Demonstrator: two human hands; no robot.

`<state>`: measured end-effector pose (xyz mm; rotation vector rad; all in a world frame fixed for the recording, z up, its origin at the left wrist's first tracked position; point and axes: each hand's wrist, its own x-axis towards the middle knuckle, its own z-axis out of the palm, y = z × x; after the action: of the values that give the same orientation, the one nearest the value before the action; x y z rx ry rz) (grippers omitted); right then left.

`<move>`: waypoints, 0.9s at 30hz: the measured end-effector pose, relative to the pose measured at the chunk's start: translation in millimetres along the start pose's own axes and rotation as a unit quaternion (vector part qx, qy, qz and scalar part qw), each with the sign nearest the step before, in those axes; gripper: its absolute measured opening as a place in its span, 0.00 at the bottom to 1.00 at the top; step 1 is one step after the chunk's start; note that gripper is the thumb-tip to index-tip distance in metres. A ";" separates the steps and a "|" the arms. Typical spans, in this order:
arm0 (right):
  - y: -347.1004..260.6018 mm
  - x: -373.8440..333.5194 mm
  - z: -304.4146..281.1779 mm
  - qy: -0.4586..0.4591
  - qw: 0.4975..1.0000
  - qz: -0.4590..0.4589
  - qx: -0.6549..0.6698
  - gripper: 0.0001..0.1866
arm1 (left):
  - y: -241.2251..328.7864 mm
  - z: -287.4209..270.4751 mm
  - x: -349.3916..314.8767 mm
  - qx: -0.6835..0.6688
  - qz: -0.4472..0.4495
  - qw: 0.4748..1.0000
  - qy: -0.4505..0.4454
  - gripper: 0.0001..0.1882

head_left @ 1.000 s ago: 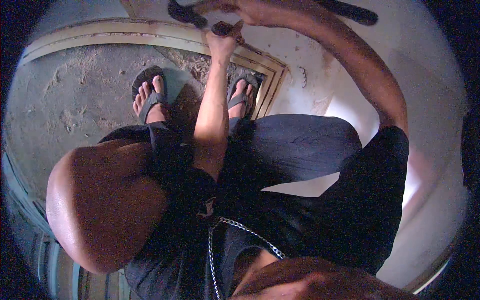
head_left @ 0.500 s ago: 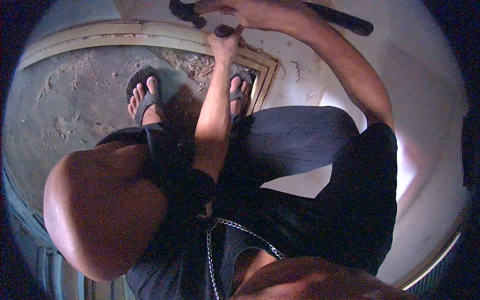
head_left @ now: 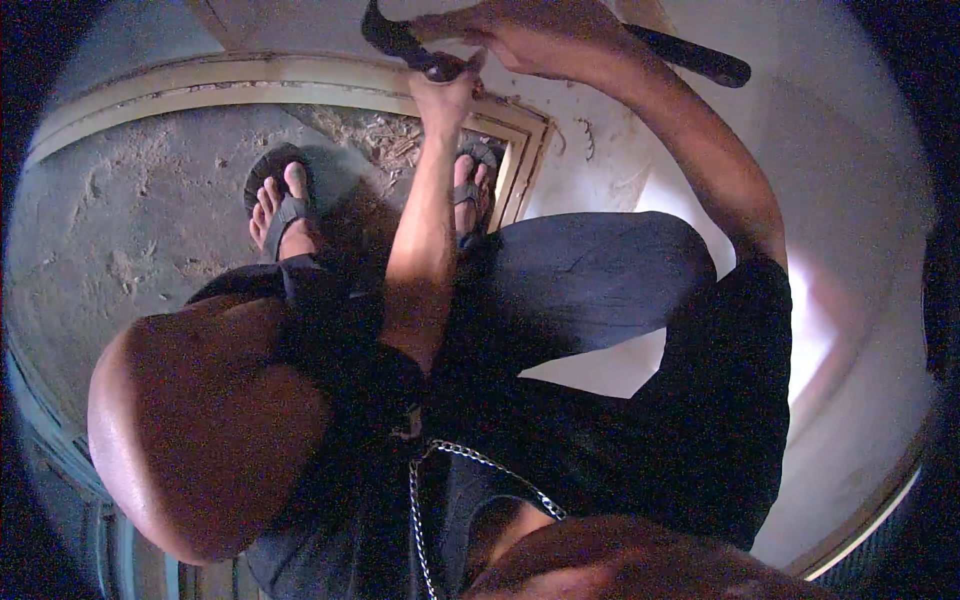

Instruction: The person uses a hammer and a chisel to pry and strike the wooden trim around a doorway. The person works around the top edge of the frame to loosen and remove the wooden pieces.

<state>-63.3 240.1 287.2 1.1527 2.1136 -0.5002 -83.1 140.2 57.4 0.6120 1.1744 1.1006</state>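
Note:
My right hand is closed around a claw hammer near the top of the view. The dark handle sticks out to the right of my wrist, and the curved black head lies to the left. Below the hammer, my left hand is wrapped round a dark, round-ended tool handle. Its blade or tip is hidden, so I cannot tell its exact kind. The hammer's head is at the end of that handle and appears to touch it. Both hands are beside the wooden door frame.
Wood chips and debris lie in the corner by the frame. My sandalled feet rest on a dusty grey floor. A pale wall stands to the right. My bent knees and a hanging chain are close below.
The hammer's head has come down and to the right, onto the end of the handle in my left hand. My left hand stays nearly in place.

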 end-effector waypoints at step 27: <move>-1.9 19.5 2.6 0.012 1.000 -0.019 0.001 0.23 | -4.0 -13.9 10.2 -0.033 0.000 0.999 0.023 0.07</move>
<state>-71.4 248.9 271.6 1.1254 2.1601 -0.5077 -94.8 145.8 45.4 0.5376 1.1725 1.1536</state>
